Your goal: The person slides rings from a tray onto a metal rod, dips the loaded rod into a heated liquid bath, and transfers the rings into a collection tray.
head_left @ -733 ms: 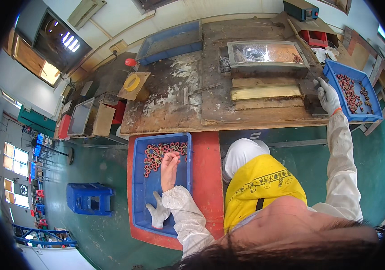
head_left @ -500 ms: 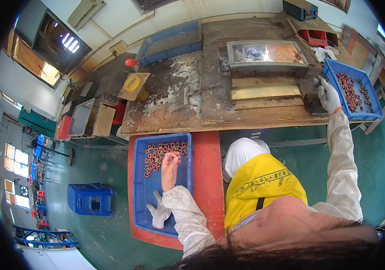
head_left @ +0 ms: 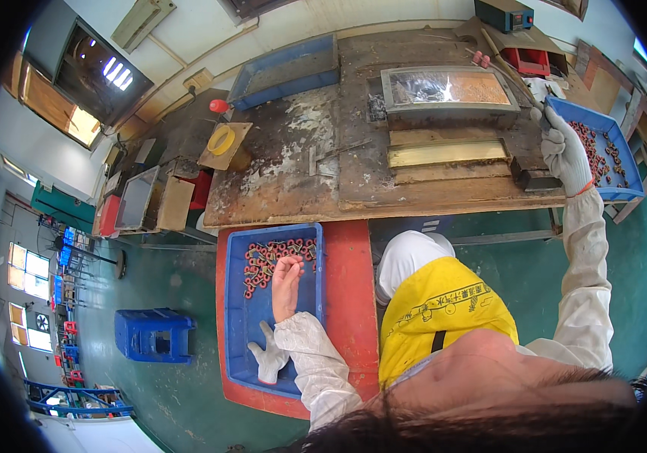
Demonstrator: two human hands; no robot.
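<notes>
My bare left hand [head_left: 287, 287] hovers over a blue tray [head_left: 234, 332], fingertips drawn together; whether they pinch a part is too small to tell. Several small red ring-shaped parts with metal leads [head_left: 261, 264] lie at the tray's far end, and an unworn white glove [head_left: 268, 356] rests near its front. In a white glove, my right hand [head_left: 563, 155] is closed round a long thin tool [head_left: 511, 84], perhaps tongs. Small red parts [head_left: 480, 59] are at its far tip, beyond the right back corner of a framed metal pot [head_left: 452, 113] with a shiny surface.
A second blue tray [head_left: 610, 192] with several reddish parts stands at the bench's right end. A yellow-lined trough [head_left: 448, 154] and a dark block [head_left: 536, 177] sit before the pot. Farther left are a yellow tape roll [head_left: 221, 140] and another blue tray [head_left: 285, 72].
My right hand has moved slightly right and turned. The red parts at the tool's tip have shifted from above the pot's right side to behind it. My left hand has barely moved.
</notes>
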